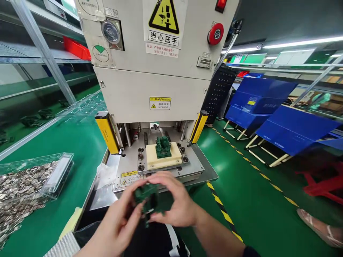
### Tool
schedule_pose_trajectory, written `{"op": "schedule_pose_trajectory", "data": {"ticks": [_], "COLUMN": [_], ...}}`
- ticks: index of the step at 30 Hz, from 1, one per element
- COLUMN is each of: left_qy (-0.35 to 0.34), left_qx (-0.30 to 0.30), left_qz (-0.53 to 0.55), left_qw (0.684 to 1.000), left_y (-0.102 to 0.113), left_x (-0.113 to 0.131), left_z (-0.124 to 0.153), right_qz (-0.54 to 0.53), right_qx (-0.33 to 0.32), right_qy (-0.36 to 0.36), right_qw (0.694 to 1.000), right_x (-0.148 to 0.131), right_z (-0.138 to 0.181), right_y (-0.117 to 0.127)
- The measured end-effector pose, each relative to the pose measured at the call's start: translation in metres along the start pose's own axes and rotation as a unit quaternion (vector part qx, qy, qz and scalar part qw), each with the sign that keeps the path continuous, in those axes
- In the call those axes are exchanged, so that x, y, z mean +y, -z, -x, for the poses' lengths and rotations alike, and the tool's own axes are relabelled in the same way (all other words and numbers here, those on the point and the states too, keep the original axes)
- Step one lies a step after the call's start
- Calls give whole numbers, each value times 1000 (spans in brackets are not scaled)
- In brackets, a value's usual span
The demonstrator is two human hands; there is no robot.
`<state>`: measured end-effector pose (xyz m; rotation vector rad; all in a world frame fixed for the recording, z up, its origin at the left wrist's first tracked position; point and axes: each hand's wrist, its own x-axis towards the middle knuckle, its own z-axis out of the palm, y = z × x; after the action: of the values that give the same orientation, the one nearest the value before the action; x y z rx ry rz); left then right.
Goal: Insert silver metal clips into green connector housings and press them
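Note:
Both hands meet low in the middle of the view, in front of a press machine (160, 71). My left hand (118, 223) and my right hand (178, 203) pinch a small dark green part (147, 200) between their fingers; the part is blurred. Behind them, on the press bed (193, 166), a cream block (162, 157) carries another green part (163, 147). Yellow light-curtain posts (107, 134) stand on either side of the bed.
A clear plastic tray (57, 175) and a heap of small shiny metal pieces (18, 192) lie on the green bench at left. Blue boxes on stands (289, 130) sit on the green floor at right. Another person's foot (320, 226) shows at lower right.

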<state>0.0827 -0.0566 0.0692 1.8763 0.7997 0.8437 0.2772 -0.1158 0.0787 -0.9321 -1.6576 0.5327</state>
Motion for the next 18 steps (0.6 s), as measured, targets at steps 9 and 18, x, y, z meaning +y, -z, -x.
{"op": "schedule_pose_trajectory", "data": {"ticks": [9,18], "left_qy": [-36,13], "left_qx": [14,99], "left_qz": [-64,40], "left_qw": [997,994], "left_y": [-27,32], "left_x": [21,12], "left_z": [-153,-105], "right_qz": [70,80], "right_qx": [356,77], "right_qy": [-135,-177], "right_qw": [922,978], "right_x": [43,72], "right_z": [18,-72], "right_y": [101,95]}}
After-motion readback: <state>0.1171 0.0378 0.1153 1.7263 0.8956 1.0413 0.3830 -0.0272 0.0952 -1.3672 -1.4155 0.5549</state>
